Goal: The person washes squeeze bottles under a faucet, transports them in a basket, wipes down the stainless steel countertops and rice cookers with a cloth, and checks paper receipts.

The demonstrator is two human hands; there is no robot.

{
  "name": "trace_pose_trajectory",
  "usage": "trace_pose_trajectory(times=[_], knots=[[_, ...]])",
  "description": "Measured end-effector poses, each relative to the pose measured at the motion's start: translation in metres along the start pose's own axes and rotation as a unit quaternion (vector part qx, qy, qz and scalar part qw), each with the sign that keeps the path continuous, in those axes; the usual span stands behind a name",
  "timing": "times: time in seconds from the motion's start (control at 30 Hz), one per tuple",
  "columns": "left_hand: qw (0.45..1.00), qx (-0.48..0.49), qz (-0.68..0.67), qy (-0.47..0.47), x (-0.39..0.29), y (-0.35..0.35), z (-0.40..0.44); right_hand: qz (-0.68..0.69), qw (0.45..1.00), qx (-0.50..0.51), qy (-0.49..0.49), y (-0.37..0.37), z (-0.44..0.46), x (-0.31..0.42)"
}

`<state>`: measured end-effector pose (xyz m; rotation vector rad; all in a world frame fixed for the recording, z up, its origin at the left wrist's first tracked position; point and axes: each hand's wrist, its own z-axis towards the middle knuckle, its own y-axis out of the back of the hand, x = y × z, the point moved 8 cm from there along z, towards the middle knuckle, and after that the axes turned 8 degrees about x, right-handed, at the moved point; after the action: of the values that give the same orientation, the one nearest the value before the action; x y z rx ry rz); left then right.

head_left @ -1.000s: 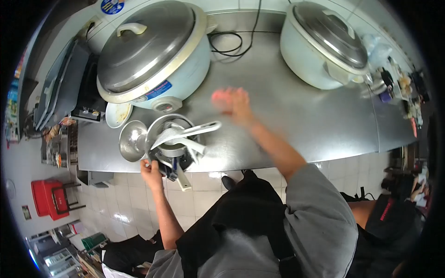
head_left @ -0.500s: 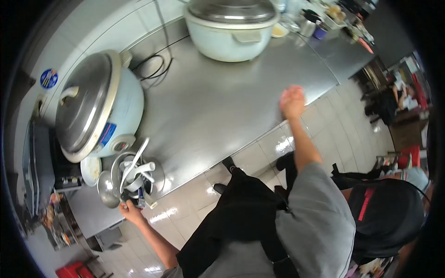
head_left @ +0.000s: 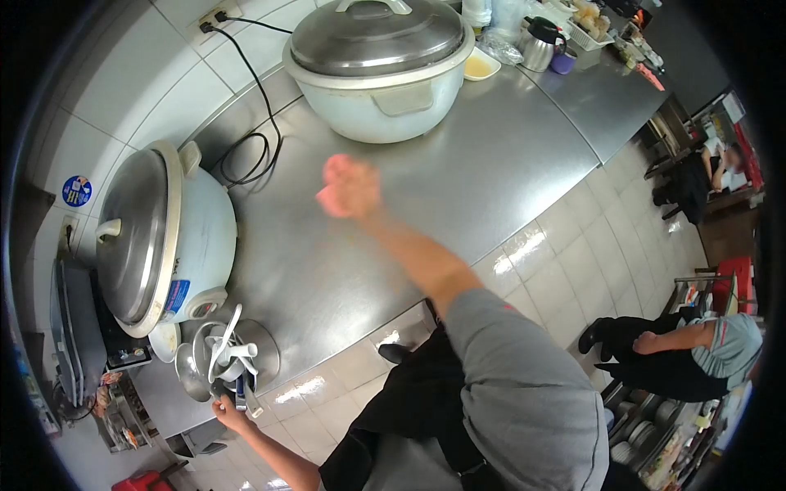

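My right hand (head_left: 359, 190), blurred by motion, is closed on a pink cloth (head_left: 334, 196) over the steel counter (head_left: 393, 237). At the counter's front left edge, my left hand (head_left: 229, 411) grips the rim or handle of a metal pot (head_left: 265, 348), the exact part being hard to make out. White ladles (head_left: 223, 342) and other utensils lie in the pot. A metal bowl (head_left: 190, 373) touches its left side. Behind it is a large rice cooker (head_left: 201, 237) with a steel lid. A second large cooker (head_left: 389, 98) stands at the back, beyond my right hand.
A black cable (head_left: 266, 114) runs from a wall socket and coils between the cookers. A small dish (head_left: 481, 65), a steel jug (head_left: 539, 49) and a purple cup (head_left: 563, 60) stand at the back right. A person (head_left: 679, 348) stands at the right.
My right hand went from mid-counter to the right front edge, then back left with the pink cloth. The view has turned right. My left hand has stayed at the pot.
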<state>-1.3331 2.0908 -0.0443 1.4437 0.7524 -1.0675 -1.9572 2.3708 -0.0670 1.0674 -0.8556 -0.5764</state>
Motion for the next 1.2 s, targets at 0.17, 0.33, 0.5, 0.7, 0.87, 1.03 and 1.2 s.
trace_pose_trajectory(times=[0.17,0.33,0.5,0.7,0.87,1.03,1.2], knots=[[0.997,-0.007,-0.054,0.045,0.009,0.0,-0.001,-0.134,0.984,-0.034,-0.115,0.065,-0.028,-0.218],[0.993,-0.009,-0.118,-0.002,0.018,0.003,0.009,0.026,0.907,-0.283,-0.31,0.176,-0.098,-0.506],[0.972,0.085,-0.192,-0.108,-0.033,-0.03,-0.027,0.067,0.877,-0.252,-0.404,0.182,-0.165,-0.535],[0.998,0.017,-0.042,-0.035,0.021,0.009,0.025,-0.059,0.993,-0.101,-0.002,0.12,-0.166,-0.165],[0.995,0.012,0.071,-0.063,-0.016,-0.01,-0.024,0.169,0.933,0.083,0.308,0.073,-0.116,-0.065],[0.988,-0.111,-0.061,0.086,-0.024,-0.032,-0.068,0.064,0.965,0.017,0.254,0.079,-0.097,-0.004],[0.978,-0.135,-0.07,0.145,-0.03,-0.02,-0.065,0.064,0.899,0.25,0.354,0.026,-0.161,0.097]])
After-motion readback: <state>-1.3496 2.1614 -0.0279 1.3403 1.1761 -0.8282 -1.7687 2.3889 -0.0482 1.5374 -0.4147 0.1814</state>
